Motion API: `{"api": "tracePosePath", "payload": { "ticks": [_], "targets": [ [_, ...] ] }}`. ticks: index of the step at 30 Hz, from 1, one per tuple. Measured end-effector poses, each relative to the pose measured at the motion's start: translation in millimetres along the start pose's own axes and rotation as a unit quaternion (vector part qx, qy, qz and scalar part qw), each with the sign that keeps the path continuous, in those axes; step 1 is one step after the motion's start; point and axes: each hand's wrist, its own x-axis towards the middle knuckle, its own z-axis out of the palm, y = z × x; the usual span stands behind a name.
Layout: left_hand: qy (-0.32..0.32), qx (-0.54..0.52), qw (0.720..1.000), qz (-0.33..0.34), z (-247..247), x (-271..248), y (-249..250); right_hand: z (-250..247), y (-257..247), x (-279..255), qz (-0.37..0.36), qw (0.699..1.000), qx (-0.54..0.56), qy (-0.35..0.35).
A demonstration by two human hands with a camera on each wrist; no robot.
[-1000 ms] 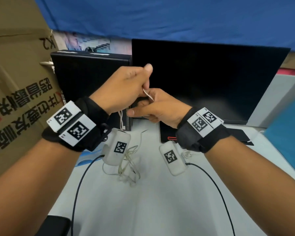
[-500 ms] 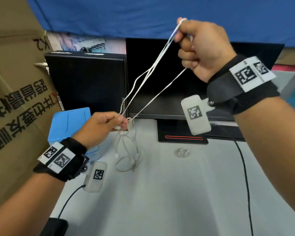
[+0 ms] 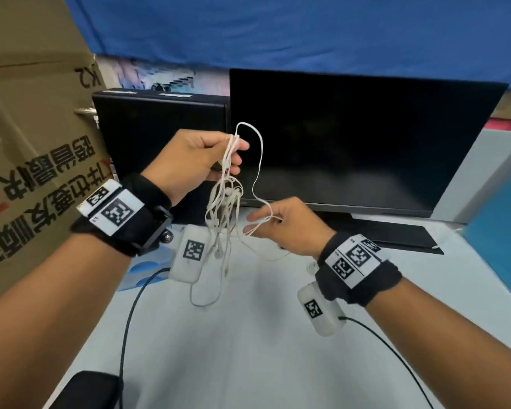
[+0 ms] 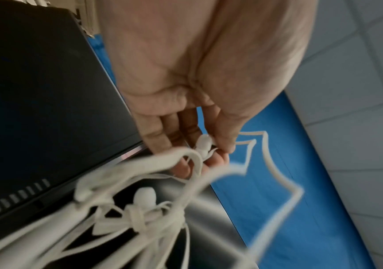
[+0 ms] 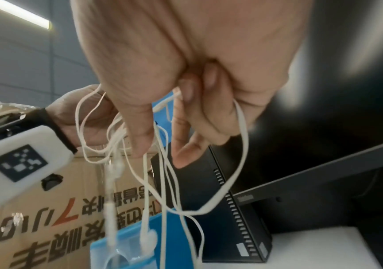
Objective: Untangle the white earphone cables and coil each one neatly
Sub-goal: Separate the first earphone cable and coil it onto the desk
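Note:
A tangle of white earphone cables [image 3: 223, 208] hangs above the white table [image 3: 248, 349]. My left hand [image 3: 233, 156] holds it up, pinching several strands between thumb and fingers. In the left wrist view the left hand [image 4: 211, 151] pinches beside an earbud [image 4: 203, 143], with a knot [image 4: 144, 211] below. One slack strand [image 3: 260, 160] loops up and over to my right hand [image 3: 257, 224], lower and to the right. The right hand's [image 5: 185, 138] curled fingers grip that strand [image 5: 242, 131]. Earbuds and plugs dangle from the tangle.
A black monitor [image 3: 366, 143] and a black computer case [image 3: 160, 128] stand behind the hands. A cardboard box [image 3: 27, 143] rises on the left, with a blue box [image 5: 139, 245] below. Black sensor leads [image 3: 127, 320] cross the table. A dark object [image 3: 86, 391] lies at the front left.
My right hand has dropped from high on the right to below the left hand. The left hand has lifted the tangle off the table. The taut strands have gone slack.

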Motion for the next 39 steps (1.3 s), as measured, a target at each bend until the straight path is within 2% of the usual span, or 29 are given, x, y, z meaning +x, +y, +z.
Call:
{"api": "tracePosePath", "payload": {
  "ticks": [6,10,15,18,21,26,30,34,37,39],
  "targets": [
    [0.004,-0.002,1.000,0.005,7.3,2.3,-1.2,-3.4,-18.6,1.0,-0.046,0.985,0.164,0.001],
    [0.006,-0.017,1.000,0.001,11.2,0.6,-1.5,-4.1,-26.4,-4.0,-0.001,0.975,0.222,0.014],
    [0.004,-0.018,1.000,0.006,15.3,-2.3,-2.6,0.3,-29.0,-2.0,0.058,0.974,0.218,0.008],
    [0.009,-0.024,1.000,0.001,13.7,-3.8,-4.2,-1.8,-31.2,-0.7,0.066,0.969,0.232,0.052],
    [0.003,-0.025,1.000,-0.014,13.2,-5.3,-6.4,-2.5,-29.2,3.8,0.043,0.976,0.186,0.107],
    [-0.013,-0.018,0.999,-0.032,19.5,-9.7,-12.7,-4.2,-24.6,11.9,-0.006,0.996,0.054,0.063],
    [-0.020,-0.036,0.998,-0.040,20.7,-12.1,-15.2,-7.7,-23.3,18.6,-0.020,0.997,-0.047,0.064],
    [-0.027,-0.060,0.997,-0.048,17.9,-14.1,-13.8,-6.6,-18.3,21.9,-0.055,0.996,-0.055,0.048],
    [-0.032,-0.059,0.997,-0.048,14.3,-16.7,-12.7,-6.0,-18.2,22.5,-0.087,0.992,-0.051,0.076],
    [-0.018,-0.045,0.997,-0.053,9.4,-17.9,-13.4,-8.4,-15.6,24.5,-0.082,0.989,-0.067,0.099]
  ]
}}
